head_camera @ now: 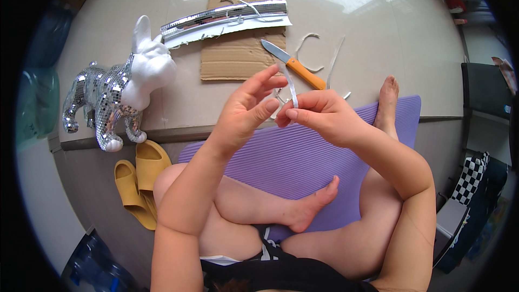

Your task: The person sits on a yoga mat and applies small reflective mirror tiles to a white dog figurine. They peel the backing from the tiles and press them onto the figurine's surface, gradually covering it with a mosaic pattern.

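Observation:
My right hand (320,109) pinches a thin white strip (292,87) between thumb and fingers. The strip stands up and curves toward my left hand (255,101). Its thumb and fingers are apart with nothing between them; whether a fingertip touches the strip's upper end cannot be told. Just beyond my hands lies a knife (306,73) with an orange handle, its blade out and pointing away to the left. A sheet of small mirror tiles (223,15) with a white backing rests across brown cardboard (239,59). Loose strips lie on the sheet and around the knife.
At the left stands a white dog figure (148,65), its body covered in mirror tiles. Yellow slides (150,162) sit below the floor step (174,133). A purple ribbed mat (259,162) lies under my legs. A black-and-white checkered item (468,180) is at the right.

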### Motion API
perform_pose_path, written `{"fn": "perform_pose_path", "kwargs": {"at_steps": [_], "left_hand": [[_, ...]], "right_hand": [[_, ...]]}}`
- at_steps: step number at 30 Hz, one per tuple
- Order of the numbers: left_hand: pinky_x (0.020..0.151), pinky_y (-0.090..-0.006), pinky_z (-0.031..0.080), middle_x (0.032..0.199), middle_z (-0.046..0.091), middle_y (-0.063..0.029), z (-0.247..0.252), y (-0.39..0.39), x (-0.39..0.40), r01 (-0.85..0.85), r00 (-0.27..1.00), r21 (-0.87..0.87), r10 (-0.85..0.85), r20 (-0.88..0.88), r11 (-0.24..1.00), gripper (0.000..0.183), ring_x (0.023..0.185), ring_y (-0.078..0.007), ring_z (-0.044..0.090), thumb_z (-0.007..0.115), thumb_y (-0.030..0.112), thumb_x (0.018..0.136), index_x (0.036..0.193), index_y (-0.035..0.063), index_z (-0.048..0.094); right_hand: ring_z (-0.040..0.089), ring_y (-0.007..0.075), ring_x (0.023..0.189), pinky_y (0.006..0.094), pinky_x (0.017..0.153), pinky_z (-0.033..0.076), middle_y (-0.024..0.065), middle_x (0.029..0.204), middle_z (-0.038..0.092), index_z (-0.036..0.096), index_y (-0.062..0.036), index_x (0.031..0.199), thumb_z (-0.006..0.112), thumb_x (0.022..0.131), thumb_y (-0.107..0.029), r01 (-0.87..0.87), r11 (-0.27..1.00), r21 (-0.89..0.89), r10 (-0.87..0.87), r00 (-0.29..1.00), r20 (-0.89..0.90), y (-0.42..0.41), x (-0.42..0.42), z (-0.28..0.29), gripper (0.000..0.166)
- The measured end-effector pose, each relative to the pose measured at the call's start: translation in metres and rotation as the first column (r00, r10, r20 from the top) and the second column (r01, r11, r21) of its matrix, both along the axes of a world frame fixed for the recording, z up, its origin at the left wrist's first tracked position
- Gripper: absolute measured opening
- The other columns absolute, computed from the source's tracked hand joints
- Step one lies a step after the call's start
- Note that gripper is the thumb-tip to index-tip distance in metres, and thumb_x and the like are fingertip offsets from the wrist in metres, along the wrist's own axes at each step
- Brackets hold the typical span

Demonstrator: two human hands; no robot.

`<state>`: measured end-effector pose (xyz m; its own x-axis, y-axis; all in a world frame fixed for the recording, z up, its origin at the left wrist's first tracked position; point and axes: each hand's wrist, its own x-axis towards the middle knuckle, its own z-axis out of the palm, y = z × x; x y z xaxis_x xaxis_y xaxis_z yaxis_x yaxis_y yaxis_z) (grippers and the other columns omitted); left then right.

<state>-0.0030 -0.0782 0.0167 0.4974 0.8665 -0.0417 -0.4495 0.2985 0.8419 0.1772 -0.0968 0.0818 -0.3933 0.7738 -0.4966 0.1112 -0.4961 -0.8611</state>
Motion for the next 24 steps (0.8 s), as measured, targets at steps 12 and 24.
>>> {"fn": "perform_pose_path", "kwargs": {"at_steps": [12,24], "left_hand": [[0.072,-0.0277,0.046,0.087,0.063,-0.0106,-0.007,-0.005,0.001,0.49,0.872,-0.225,-0.481,0.095,0.843,0.038,0.076,-0.0169,0.058,0.046,0.028,0.095,0.113,-0.0026,0.057],[0.058,-0.0186,0.039,0.076,0.06,0.0011,-0.008,0.006,-0.007,0.299,0.915,-0.291,-0.36,-0.182,0.909,0.018,0.064,-0.0041,0.047,0.058,0.012,0.088,0.102,0.0023,0.063]], "right_hand": [[0.062,0.0201,0.085,0.0357,0.082,0.051,0.0107,0.093,0.063,0.059,0.0014,0.103,0.05,0.093,-0.018,0.41,0.91,-0.066,-0.397,0.814,-0.423,0.017,0.042,0.033,0.024],[0.057,0.018,0.091,0.0334,0.085,0.047,0.0055,0.093,0.059,0.057,-0.0034,0.103,0.046,0.094,-0.021,0.615,0.789,-0.012,-0.574,0.73,-0.37,0.019,0.089,0.019,0.022]]}}
